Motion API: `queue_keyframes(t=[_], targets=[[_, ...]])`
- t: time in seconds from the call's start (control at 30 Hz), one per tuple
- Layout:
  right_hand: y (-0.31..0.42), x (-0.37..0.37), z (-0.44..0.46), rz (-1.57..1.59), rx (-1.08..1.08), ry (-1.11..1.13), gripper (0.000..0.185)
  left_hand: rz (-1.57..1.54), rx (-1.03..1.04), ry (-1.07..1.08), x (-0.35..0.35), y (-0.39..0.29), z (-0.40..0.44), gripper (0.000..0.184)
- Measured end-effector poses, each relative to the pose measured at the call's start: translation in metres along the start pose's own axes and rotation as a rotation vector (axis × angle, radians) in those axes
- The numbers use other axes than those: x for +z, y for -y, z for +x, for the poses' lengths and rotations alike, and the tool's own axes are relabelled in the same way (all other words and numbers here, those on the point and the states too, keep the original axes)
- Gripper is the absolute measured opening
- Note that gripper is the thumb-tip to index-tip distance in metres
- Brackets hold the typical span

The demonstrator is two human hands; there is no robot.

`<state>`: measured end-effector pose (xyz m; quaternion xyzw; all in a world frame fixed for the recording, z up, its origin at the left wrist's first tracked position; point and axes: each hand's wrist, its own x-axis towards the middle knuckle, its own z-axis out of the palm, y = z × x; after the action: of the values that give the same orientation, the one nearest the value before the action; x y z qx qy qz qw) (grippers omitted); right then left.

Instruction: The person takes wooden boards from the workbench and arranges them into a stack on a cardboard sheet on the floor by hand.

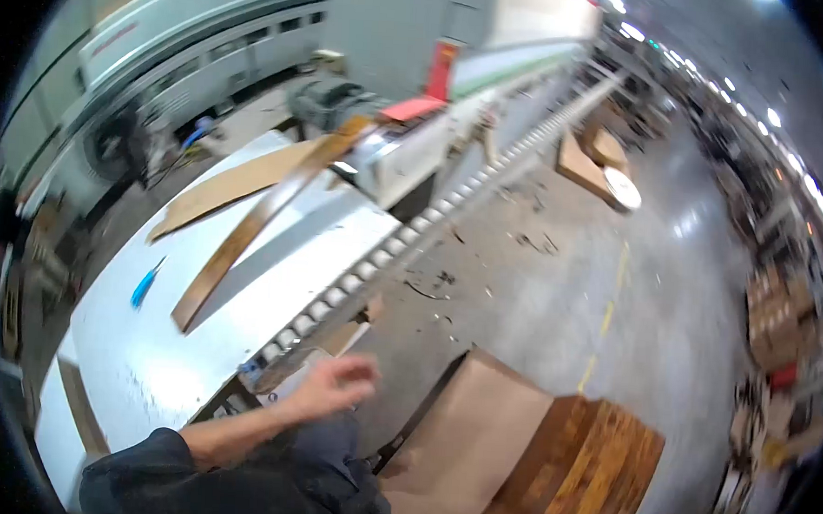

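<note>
My left hand [335, 388] is held out beside the near edge of the machine table, above the floor. Its fingers are loosely curled and somewhat blurred, with nothing seen in them. My right hand does not show clearly anywhere. To the right of my body lies a stack of brown wooden boards [596, 462], beside a sheet of brown cardboard [477, 428]. On the white machine table [289, 279], a long wooden strip [255, 226] runs toward the machine's infeed. A blue-handled tool [147, 285] lies near the table's left side.
A roller rail [384, 251] runs along the table edge and the machine [523, 86]. Another board [234, 187] lies behind the strip. Scraps litter the floor [521, 291]. A wooden piece with a white disc [623, 189] stands farther off; stacked boxes [781, 318] line the right.
</note>
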<state>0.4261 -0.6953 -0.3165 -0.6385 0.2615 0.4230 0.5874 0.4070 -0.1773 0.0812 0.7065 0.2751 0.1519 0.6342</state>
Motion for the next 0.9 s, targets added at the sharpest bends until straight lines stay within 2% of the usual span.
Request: queue_keyframes(t=[0.07,0.1,0.13,0.17,0.2,0.27,0.3,0.4,0.47,0.5,0.57,0.67,0.77,0.9], targets=[[0.050,0.013,0.011,-0.087,-0.110,0.101,0.029,0.064,-0.088,-0.355,-0.076,-0.004,0.001,0.044],[0.074,0.024,0.016,-0.119,-0.191,0.166,0.031,0.495,0.325,-0.604,-0.130,0.037,0.009,0.042],[0.095,0.035,0.024,-0.127,-0.288,0.269,0.032,0.427,0.240,-0.777,-0.167,0.037,0.012,0.045],[0.123,0.073,0.009,0.045,-0.409,0.329,0.027,0.599,0.262,-0.903,-0.207,0.040,0.009,0.052],[0.156,0.106,-0.009,-0.008,-0.396,0.276,0.028,0.776,0.280,-1.020,-0.241,0.044,0.002,0.059],[0.197,0.168,-0.029,-0.101,-0.377,0.140,0.029,1.020,0.168,-1.118,-0.299,0.072,-0.005,0.078],[0.201,0.189,-0.025,-0.137,-0.384,0.175,0.031,1.218,0.066,-1.118,-0.328,0.100,-0.010,0.091],[0.232,0.248,-0.027,-0.222,-0.460,0.238,0.036,0.916,-0.463,-0.582,-0.373,0.144,-0.034,0.092],[0.268,0.319,-0.098,-0.244,-0.556,0.258,0.038,0.795,-0.414,-0.531,-0.378,0.157,-0.049,0.088],[0.284,0.348,-0.123,-0.248,-0.601,0.255,0.036,0.759,-0.386,-0.599,-0.373,0.158,-0.059,0.080],[0.308,0.400,-0.163,-0.241,-0.680,0.245,0.031,0.714,-0.322,-0.665,-0.356,0.141,-0.089,0.078],[0.328,0.456,-0.174,-0.240,-0.848,0.363,0.030,0.639,-0.274,-0.720,-0.326,0.117,-0.143,0.074],[0.354,0.510,-0.182,-0.252,-0.902,0.535,0.030,0.797,-0.251,-0.710,-0.307,0.144,-0.207,0.074],[0.373,0.591,-0.156,-0.230,-0.820,0.818,0.032,0.832,-0.338,-0.658,-0.294,0.148,-0.239,0.074]])
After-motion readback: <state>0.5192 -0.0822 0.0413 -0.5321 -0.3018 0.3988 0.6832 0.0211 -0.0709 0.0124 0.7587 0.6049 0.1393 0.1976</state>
